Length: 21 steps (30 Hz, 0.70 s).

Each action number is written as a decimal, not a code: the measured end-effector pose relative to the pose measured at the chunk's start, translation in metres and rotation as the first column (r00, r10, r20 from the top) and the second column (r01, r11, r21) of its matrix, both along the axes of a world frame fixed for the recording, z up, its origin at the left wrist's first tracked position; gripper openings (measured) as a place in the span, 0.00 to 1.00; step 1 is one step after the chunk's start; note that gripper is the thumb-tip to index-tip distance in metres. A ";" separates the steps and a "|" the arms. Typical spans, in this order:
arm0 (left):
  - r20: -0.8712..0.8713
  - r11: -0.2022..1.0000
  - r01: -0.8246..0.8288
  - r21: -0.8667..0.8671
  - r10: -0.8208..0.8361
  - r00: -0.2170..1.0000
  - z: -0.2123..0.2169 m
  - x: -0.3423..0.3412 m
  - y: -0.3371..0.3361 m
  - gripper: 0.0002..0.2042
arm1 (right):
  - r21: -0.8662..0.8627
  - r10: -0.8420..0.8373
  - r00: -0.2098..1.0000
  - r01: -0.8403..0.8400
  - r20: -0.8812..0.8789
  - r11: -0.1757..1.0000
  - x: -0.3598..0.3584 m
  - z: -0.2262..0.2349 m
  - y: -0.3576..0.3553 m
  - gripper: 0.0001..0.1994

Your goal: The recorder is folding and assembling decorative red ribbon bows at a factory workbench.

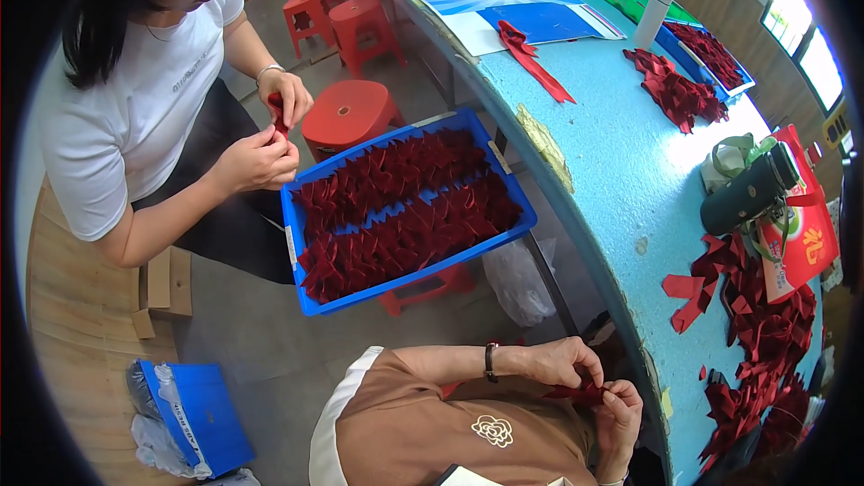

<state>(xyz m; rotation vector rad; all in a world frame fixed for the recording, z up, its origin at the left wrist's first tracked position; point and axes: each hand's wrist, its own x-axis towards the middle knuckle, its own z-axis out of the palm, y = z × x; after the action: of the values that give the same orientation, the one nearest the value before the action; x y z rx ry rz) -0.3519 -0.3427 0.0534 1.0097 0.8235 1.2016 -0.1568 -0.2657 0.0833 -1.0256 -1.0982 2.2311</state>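
Near the table's edge, my left hand (565,365), with a dark band at its wrist, pinches a dark red ribbon piece (580,391). My right hand (621,412) grips the same piece from the nearer side, fingertips close to the left ones. Its folds are partly hidden by my fingers. To the right, a loose heap of dark red ribbon pieces (756,369) with pointed ends lies on the light blue table (621,189). Ahead, a blue tray (409,295) holds rows of similar dark red pieces.
At the left, a co-worker (148,117) handles a small red piece. Red stools (346,112) stand behind the tray. A dark green flask (750,189) and a red bag (801,234) sit on the table. A blue bin (211,418) is on the floor.
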 end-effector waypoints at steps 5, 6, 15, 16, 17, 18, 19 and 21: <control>-0.035 0.999 0.037 -0.022 -0.038 0.999 0.006 0.021 -0.002 0.14 | -0.040 0.046 0.999 -0.045 0.024 0.998 0.031 0.002 0.000 0.05; 0.040 0.997 0.064 -0.038 -0.062 0.997 0.002 0.018 0.012 0.14 | -0.038 0.021 0.999 -0.020 0.026 0.999 0.028 -0.004 0.012 0.05; 0.290 0.941 -0.034 -0.336 0.138 0.947 -0.068 0.023 0.165 0.13 | 0.110 -0.007 1.000 0.009 -0.017 0.994 0.021 -0.063 0.182 0.08; 0.426 0.940 0.005 -0.342 0.151 0.892 -0.093 0.042 0.179 0.14 | 0.153 0.019 0.998 -0.010 -0.058 0.988 0.045 -0.078 0.201 0.06; 0.496 0.944 0.035 -0.329 0.142 0.857 -0.112 0.063 0.188 0.14 | 0.215 -0.015 1.000 0.017 -0.011 0.976 0.070 -0.089 0.208 0.05; 0.545 0.949 0.042 -0.312 0.142 0.826 -0.116 0.069 0.198 0.14 | 0.283 -0.036 0.999 0.030 0.014 0.959 0.078 -0.090 0.214 0.05; 0.598 0.943 0.079 -0.323 0.139 0.789 -0.118 0.078 0.210 0.15 | 0.323 -0.054 0.998 0.043 0.026 0.945 0.088 -0.090 0.220 0.05; 0.614 0.936 0.141 -0.322 0.093 0.784 -0.117 0.098 0.228 0.15 | 0.526 -0.091 0.995 0.055 0.042 0.849 0.111 -0.095 0.230 0.06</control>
<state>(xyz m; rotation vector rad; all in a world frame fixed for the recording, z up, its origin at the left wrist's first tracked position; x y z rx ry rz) -0.2538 -0.1145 -0.0634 0.2771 0.4600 1.2055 -0.0456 -0.0360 -0.0117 -0.8810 -1.5548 1.6910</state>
